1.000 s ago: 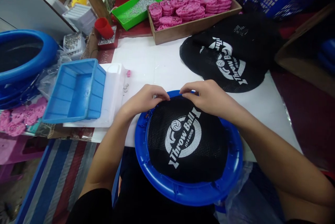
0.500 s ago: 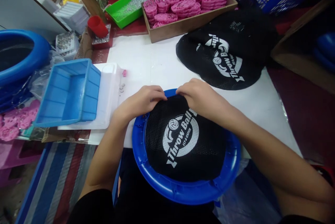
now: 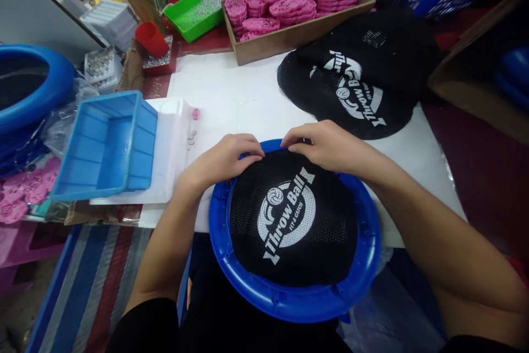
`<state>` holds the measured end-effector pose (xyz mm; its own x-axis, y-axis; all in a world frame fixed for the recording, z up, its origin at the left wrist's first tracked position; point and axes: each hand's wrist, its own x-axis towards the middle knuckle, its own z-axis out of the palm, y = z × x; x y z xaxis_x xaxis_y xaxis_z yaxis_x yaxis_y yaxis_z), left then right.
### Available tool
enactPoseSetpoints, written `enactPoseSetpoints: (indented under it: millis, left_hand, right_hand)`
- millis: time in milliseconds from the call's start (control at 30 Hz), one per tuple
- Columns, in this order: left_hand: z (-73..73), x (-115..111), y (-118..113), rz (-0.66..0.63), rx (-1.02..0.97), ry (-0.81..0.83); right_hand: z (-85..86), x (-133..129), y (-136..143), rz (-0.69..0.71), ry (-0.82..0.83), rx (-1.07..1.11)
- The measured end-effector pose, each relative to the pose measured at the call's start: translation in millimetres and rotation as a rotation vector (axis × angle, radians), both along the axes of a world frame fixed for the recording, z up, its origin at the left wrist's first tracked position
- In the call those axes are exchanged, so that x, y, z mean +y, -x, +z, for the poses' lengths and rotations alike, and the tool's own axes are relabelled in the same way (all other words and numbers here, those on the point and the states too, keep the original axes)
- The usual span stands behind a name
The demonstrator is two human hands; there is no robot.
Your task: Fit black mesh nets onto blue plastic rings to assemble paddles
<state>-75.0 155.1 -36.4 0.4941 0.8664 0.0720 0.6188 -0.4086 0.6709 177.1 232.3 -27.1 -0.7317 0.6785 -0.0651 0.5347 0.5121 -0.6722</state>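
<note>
A blue plastic ring [image 3: 276, 304] rests tilted against the near edge of the table, close to my body. Inside it lies a round black mesh [image 3: 326, 232] with a white "Throw Ball" print. At the far rim my left hand [image 3: 225, 163] pinches the edge of this mesh between thumb and fingers. Just to its right, my right hand [image 3: 324, 144] has thumb and index fingertips close together on the same edge, with a small arch between them. Further back, more printed black mesh pieces [image 3: 355, 121] lie overlapping on the white sheet [image 3: 248, 83].
To the left, a light blue bin [image 3: 142, 149] tilts on a white tray [image 3: 177, 127]. Behind are a green tray [image 3: 185, 33] of small metal parts, a red cup [image 3: 152, 39] and a wooden box [image 3: 285, 44] of pink parts. A blue ring [image 3: 61, 83] stands far left.
My right hand has lifted and turned slightly, its thumb and index finger now parted in an arch, uncovering more of the print. The left thumb shows more clearly; the ring has stayed put.
</note>
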Motion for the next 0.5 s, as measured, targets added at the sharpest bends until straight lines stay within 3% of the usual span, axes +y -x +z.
enactPoseSetpoints:
  millis: [200, 500]
  left_hand:
    - [0.0, 1, -11, 0.082, -0.014, 0.010]
    - [-6.9, 5, -23, 0.221, -0.186, 0.035]
  right_hand:
    - [2.7, -2, 1, -0.022, -0.003, -0.020]
    - [-1.8, -7, 5, 0.026, -0.242, -0.124]
